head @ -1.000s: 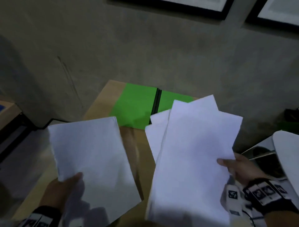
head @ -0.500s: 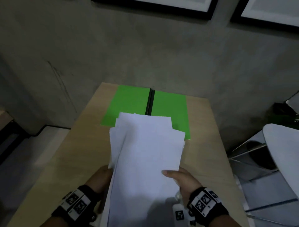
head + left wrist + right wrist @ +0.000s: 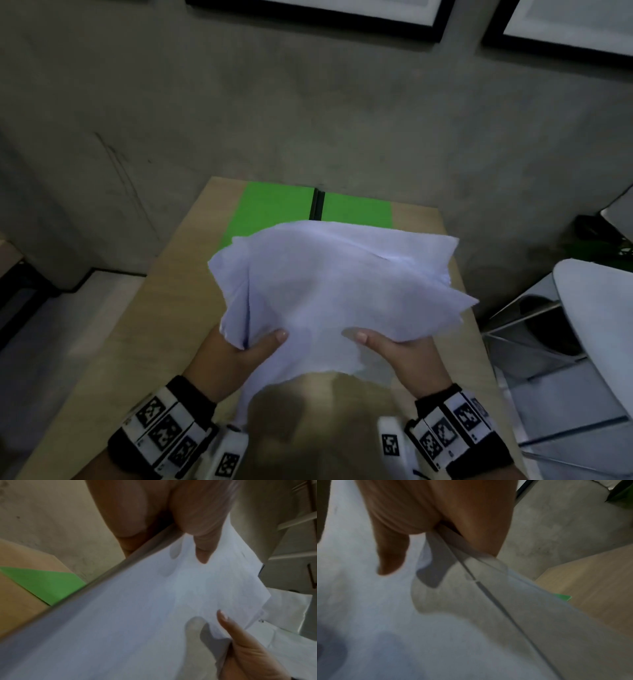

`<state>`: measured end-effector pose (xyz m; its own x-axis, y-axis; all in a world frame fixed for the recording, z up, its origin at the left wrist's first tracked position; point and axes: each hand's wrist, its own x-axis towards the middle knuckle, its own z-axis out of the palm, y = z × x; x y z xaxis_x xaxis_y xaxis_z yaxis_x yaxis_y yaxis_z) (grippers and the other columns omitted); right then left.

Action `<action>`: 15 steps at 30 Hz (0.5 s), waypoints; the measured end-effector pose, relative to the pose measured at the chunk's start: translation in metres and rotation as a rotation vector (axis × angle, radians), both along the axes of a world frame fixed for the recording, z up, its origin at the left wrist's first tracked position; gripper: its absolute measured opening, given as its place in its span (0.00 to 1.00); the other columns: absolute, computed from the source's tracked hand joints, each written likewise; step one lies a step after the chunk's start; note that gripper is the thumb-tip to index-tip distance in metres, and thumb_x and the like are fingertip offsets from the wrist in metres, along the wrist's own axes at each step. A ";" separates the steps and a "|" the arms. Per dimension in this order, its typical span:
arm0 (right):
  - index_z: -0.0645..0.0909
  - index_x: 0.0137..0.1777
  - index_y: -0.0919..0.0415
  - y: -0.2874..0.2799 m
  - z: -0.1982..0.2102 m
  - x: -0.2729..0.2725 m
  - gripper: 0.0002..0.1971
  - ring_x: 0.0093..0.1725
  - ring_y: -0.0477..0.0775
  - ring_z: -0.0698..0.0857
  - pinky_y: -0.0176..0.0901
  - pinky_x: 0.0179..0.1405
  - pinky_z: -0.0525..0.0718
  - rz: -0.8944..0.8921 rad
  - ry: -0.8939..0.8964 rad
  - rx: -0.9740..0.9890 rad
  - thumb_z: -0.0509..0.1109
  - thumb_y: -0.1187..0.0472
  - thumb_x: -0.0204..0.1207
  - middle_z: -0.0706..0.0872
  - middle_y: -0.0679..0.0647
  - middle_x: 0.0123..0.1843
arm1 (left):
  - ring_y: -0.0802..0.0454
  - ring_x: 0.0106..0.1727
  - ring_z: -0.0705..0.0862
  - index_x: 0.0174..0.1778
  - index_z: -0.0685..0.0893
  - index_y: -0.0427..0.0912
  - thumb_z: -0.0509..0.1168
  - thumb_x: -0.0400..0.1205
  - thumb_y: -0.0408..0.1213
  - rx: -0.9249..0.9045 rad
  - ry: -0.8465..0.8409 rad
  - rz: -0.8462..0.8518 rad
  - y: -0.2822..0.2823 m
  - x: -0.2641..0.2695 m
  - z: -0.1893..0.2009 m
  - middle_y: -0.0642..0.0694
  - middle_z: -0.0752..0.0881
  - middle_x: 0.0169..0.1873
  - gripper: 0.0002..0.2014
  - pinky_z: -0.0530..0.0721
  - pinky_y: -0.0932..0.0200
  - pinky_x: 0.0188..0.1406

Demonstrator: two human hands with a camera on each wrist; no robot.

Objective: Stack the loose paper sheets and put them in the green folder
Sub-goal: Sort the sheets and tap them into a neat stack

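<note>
A loose stack of white paper sheets [image 3: 335, 284] is held above the wooden table [image 3: 164, 308], uneven and blurred by motion. My left hand [image 3: 239, 349] grips its near left edge, thumb on top. My right hand [image 3: 397, 349] grips the near right edge, thumb on top as well. Both wrist views show a thumb over the paper sheets [image 3: 154, 608] [image 3: 368, 615] and fingers hidden beneath. The green folder [image 3: 274, 209] lies open flat at the table's far end, a black spine down its middle, its near part hidden by the sheets.
A grey concrete wall [image 3: 308, 120] stands right behind the table, with framed pictures [image 3: 325, 13] on it. A white chair [image 3: 596, 325] with metal legs stands to the right. Floor lies to the left of the table.
Two separate bundles, one per hand, were brought together into one stack. Both hands now hold it by its near edge, and it has turned broadside and flutters.
</note>
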<state>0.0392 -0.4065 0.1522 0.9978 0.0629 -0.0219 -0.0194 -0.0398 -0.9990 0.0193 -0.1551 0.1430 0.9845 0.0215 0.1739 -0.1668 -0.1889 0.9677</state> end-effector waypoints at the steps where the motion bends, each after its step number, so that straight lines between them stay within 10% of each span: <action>1: 0.86 0.51 0.57 0.002 0.003 0.000 0.21 0.45 0.37 0.90 0.26 0.38 0.84 -0.016 -0.037 0.018 0.84 0.69 0.58 0.93 0.40 0.43 | 0.64 0.61 0.84 0.64 0.80 0.57 0.74 0.66 0.53 -0.042 -0.009 -0.033 0.000 0.000 0.003 0.63 0.87 0.58 0.29 0.84 0.66 0.57; 6: 0.91 0.32 0.52 0.013 0.012 0.005 0.23 0.33 0.41 0.89 0.32 0.31 0.85 -0.166 -0.139 0.171 0.86 0.41 0.38 0.92 0.45 0.32 | 0.74 0.47 0.86 0.44 0.88 0.59 0.75 0.64 0.50 -0.112 -0.052 0.010 0.001 0.008 0.022 0.70 0.90 0.42 0.13 0.81 0.78 0.43; 12: 0.88 0.26 0.50 0.020 0.034 0.012 0.29 0.27 0.39 0.83 0.31 0.28 0.80 -0.279 -0.301 0.157 0.73 0.22 0.47 0.86 0.42 0.25 | 0.62 0.39 0.87 0.38 0.91 0.55 0.70 0.58 0.74 -0.250 -0.129 0.157 0.000 0.021 0.040 0.61 0.92 0.34 0.27 0.85 0.63 0.38; 15: 0.89 0.35 0.50 0.021 0.038 0.013 0.29 0.37 0.52 0.85 0.45 0.39 0.83 -0.258 -0.356 0.165 0.69 0.24 0.57 0.88 0.48 0.33 | 0.63 0.38 0.87 0.45 0.86 0.47 0.73 0.63 0.63 -0.296 -0.186 0.152 -0.005 0.021 0.045 0.59 0.91 0.36 0.25 0.85 0.67 0.38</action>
